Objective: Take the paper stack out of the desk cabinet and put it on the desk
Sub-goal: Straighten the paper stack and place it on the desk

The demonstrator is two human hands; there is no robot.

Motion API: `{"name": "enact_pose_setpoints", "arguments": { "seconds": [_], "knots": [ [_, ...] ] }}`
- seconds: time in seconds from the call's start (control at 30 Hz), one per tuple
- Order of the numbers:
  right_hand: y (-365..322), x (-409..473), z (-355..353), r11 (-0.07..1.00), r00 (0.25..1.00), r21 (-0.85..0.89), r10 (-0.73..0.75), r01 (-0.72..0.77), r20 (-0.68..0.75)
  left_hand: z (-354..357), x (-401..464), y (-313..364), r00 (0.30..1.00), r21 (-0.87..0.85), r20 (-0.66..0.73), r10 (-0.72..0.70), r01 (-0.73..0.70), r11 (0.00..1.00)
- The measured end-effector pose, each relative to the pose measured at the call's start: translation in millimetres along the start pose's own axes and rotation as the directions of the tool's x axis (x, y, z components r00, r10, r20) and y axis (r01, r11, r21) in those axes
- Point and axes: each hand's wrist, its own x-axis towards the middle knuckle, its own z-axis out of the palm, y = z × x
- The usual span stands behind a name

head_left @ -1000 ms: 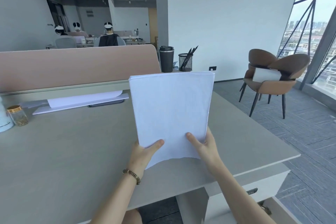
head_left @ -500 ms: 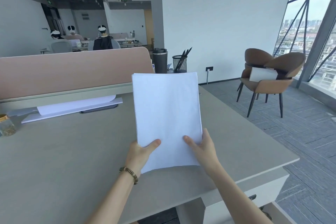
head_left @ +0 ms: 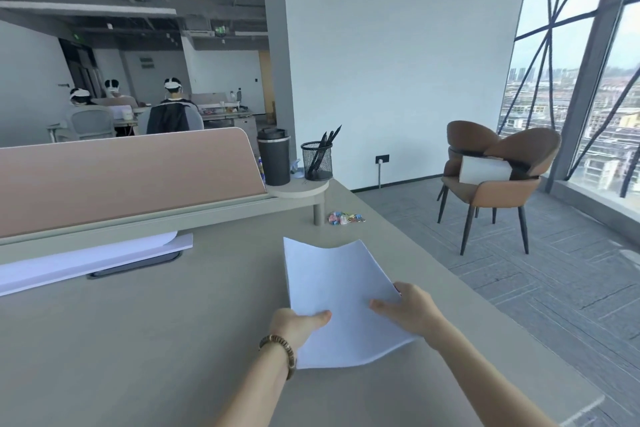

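Observation:
A white paper stack lies nearly flat, low over the grey desk, with its far edge curled up a little. My left hand, with a beaded bracelet on the wrist, grips the stack's near left edge, thumb on top. My right hand grips the near right edge the same way. Whether the paper touches the desk, I cannot tell. The desk cabinet is out of view.
A pink divider runs along the desk's back. Beneath it lie white sheets and a dark phone. A black cup and pen holder stand on a small shelf. Candies lie nearby. A brown chair stands right.
Both hands have lowered the paper stack from upright in front of me to nearly flat over the desk. The view has tilted so the desk's front edge is out of sight.

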Motion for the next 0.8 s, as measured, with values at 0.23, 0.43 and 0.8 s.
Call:
{"name": "enact_pose_setpoints", "arguments": {
  "seconds": [0.23,0.43,0.8],
  "knots": [
    [7,65,-16,0.989,0.998,-0.147,-0.007,-0.001,-0.058,34,47,26,0.986,0.196,-0.14,0.091,-0.062,0.979],
    [8,102,-23,0.951,0.997,-0.308,-0.037,0.014,-0.07,48,72,29,0.952,0.516,-0.19,0.24,-0.111,0.849],
    [12,137,-26,0.855,0.99,-0.518,-0.098,0.033,-0.099,65,116,20,0.857,0.829,-0.244,0.455,-0.059,0.556]
  ]
}}
